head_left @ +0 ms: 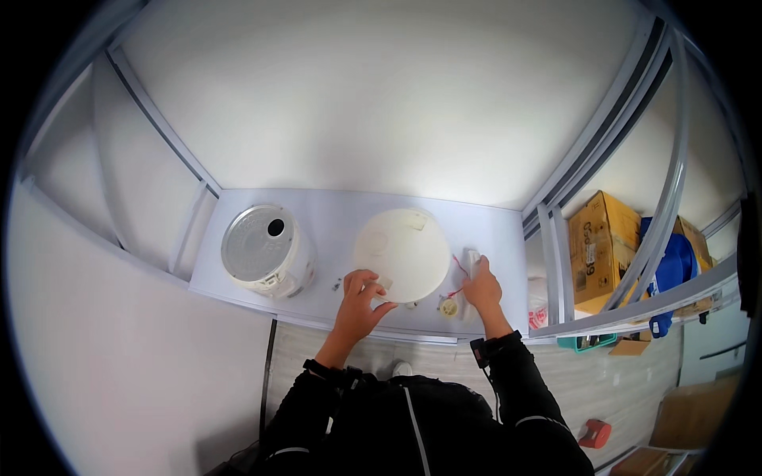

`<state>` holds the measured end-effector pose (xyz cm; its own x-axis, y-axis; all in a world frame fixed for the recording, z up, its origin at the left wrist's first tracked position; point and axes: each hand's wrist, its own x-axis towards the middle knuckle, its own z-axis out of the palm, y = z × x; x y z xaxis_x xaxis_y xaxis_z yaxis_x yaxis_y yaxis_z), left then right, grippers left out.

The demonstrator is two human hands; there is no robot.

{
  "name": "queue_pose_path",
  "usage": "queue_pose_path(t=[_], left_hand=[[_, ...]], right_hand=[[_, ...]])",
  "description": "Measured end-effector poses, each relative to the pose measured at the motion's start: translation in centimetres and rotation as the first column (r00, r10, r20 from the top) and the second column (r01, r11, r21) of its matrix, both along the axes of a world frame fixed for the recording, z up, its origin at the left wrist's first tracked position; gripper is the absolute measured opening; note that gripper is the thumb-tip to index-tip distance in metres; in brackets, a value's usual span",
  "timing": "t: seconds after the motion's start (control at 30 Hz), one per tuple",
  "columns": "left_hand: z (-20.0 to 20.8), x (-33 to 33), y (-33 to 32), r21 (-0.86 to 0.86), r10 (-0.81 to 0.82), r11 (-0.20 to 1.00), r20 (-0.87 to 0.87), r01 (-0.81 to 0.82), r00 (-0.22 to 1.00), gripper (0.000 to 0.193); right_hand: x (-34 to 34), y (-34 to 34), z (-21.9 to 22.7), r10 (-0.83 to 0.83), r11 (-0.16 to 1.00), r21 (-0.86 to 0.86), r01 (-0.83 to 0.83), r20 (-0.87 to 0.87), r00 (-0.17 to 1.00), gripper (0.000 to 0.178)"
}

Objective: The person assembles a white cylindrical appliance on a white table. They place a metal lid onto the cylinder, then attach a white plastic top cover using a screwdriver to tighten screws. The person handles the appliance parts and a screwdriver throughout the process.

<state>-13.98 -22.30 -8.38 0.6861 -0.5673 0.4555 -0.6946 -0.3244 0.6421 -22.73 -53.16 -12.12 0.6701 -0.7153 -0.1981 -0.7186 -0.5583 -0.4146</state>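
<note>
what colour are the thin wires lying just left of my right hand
The thin wires are red, seen best in the head view.

Reaching forward with both arms in long black sleeves (530, 385), wearing a black strap (496, 347) around each wrist. Slanting the bare left hand (357, 308) inward, arching its fingers and stretching its thumb out below them. Pointing the bare right hand (482, 287) forward, gripping with bent fingers (hiding some fingertips from view).

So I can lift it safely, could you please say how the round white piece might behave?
The round white piece seems stiff: its rim curves evenly. Its smooth face may be slippery; being broad, it might tilt if lifted one-handed.
</note>
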Motion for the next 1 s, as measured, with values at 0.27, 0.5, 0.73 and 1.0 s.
queue_pose_path(t=[0.27,0.5,0.73,1.0], left_hand=[[0.3,0.3,1.2,0.068,-0.055,0.996,0.026,0.054,0.998,0.038],[3.9,-0.1,-0.1,0.031,-0.126,0.992,0.136,0.123,0.983,0.036],[5.3,-0.2,0.3,0.015,-0.113,0.994,0.143,0.112,0.983,0.036],[7.7,-0.8,-0.6,-0.515,-0.103,0.857,-0.149,0.012,0.984,0.081]], right_hand=[[0.2,0.6,3.0,-0.037,0.999,0.013,0.036,0.486,0.873,0.05],[0.8,-0.1,-0.3,-0.217,0.925,0.379,-0.03,0.591,0.777,0.047],[-0.2,3.2,6.3,-0.315,0.723,0.632,-0.28,0.662,0.68,0.039],[-0.5,3.8,7.5,-0.403,0.625,0.692,-0.362,0.683,0.609,0.038]])
